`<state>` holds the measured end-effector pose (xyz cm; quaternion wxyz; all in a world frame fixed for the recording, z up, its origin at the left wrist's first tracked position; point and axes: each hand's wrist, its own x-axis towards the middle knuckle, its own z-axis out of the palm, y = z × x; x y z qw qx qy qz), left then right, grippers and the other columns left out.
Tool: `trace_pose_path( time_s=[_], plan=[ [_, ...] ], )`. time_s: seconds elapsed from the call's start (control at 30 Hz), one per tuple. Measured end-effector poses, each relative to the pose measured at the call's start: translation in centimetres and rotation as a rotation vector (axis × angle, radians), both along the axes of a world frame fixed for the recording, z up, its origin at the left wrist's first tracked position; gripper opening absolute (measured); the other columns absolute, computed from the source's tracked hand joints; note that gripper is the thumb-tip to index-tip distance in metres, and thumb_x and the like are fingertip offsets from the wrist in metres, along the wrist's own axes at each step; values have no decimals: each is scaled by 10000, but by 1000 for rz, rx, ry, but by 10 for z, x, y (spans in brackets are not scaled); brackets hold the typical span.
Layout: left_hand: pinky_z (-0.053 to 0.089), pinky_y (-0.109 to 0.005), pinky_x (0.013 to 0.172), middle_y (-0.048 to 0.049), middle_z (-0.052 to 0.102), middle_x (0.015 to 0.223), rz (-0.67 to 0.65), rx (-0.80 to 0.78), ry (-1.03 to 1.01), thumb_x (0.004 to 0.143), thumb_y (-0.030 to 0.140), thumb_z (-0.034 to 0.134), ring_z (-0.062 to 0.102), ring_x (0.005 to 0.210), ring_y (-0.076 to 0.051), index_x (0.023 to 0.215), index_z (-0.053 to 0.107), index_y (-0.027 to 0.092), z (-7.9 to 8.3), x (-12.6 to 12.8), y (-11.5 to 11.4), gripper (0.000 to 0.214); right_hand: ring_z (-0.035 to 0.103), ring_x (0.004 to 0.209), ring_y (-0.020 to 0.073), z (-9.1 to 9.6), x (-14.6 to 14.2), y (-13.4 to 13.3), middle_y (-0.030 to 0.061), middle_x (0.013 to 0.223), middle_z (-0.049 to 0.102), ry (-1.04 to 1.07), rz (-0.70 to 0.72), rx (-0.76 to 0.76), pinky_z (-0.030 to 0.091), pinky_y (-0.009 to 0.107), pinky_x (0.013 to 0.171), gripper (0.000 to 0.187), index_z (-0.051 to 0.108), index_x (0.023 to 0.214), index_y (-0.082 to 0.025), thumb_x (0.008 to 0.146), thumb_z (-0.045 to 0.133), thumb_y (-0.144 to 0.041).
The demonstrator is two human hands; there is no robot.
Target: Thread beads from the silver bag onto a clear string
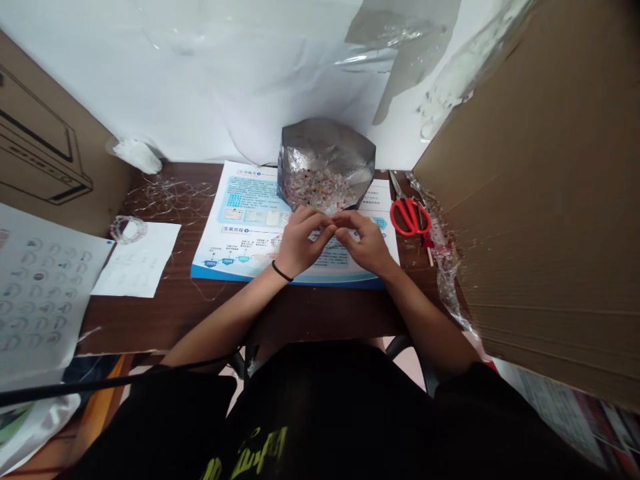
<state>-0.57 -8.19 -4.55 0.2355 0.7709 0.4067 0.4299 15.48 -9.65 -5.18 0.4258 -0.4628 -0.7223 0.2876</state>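
Both hands are up at the middle of the bench (300, 313), meeting over a blue-and-white printed sheet (235, 227). The left hand (299, 241), with a black band (281, 272) on its wrist, curls inward, and the right hand (367, 245) mirrors it. The fingers (314, 217) of both are pinched together, tip against tip. There may be a bead or a thread between them, but it is too small to make out.

At twelve o'clock from the hands, almost touching the knuckles, stands an open silver foil bag (325, 150). Its mouth is tipped toward the person and it is loaded with pale and red beads (320, 188).

At three o'clock, red-handled scissors (410, 215) lie on the bench, with crumpled clear plastic (445, 260) just beyond them along a big cardboard panel (540, 200).

Out at nine o'clock, well apart from the hands, a beaded loop (129, 229) rests on the corner of a white paper (137, 267). A tangle of thin clear thread (170, 197) is scattered at ten o'clock.
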Motion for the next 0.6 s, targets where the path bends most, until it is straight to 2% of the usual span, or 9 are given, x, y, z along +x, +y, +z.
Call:
trace_pose_path(
  time_s=[0.17,0.27,0.33,0.4,0.43,0.5,0.6],
  plan=[
    [386,-300,733,-51,557,755,-115,24,61,841,267,488,495,754,-166,725,586,175,-1,8,21,177,662,751,135,-11,6,8,-6,794,683,215,-27,-122,516,306,752,286,569,993,-225,795,575,-431],
    [378,-296,720,-51,563,747,-202,5,160,820,245,504,501,738,-169,724,598,172,0,15,45,153,655,736,138,-16,14,15,-5,776,679,156,-140,-92,503,302,724,233,577,946,-219,805,563,-405],
    [373,-308,721,-56,565,731,-166,-16,235,809,248,511,503,732,-179,705,607,170,-3,21,62,161,635,697,136,-17,19,18,-10,719,659,45,-296,-33,482,294,701,161,585,843,-215,821,545,-370],
    [368,-333,765,-79,580,774,-30,-9,278,811,244,501,510,789,-203,726,624,163,-8,28,77,170,607,647,133,-16,23,19,-18,647,624,-32,-459,30,461,290,690,152,573,788,-215,844,511,-343],
    [365,-346,784,-91,590,810,-17,-20,332,795,231,517,512,819,-216,743,637,159,-11,31,82,149,596,632,130,-15,24,19,-20,631,612,-40,-516,53,453,288,688,157,565,789,-216,855,492,-338],
    [362,-374,802,-117,603,888,-17,-55,467,759,205,553,513,866,-243,772,659,147,-15,36,88,122,585,617,126,-14,26,19,-23,626,599,-31,-587,80,443,281,677,167,549,798,-217,871,463,-341],
    [368,-389,811,-141,606,957,-16,-53,632,766,205,539,500,933,-263,795,676,132,-16,43,88,158,578,606,124,-15,26,20,-28,619,583,-28,-593,92,436,274,654,164,527,791,-220,875,450,-338]
  ],
)
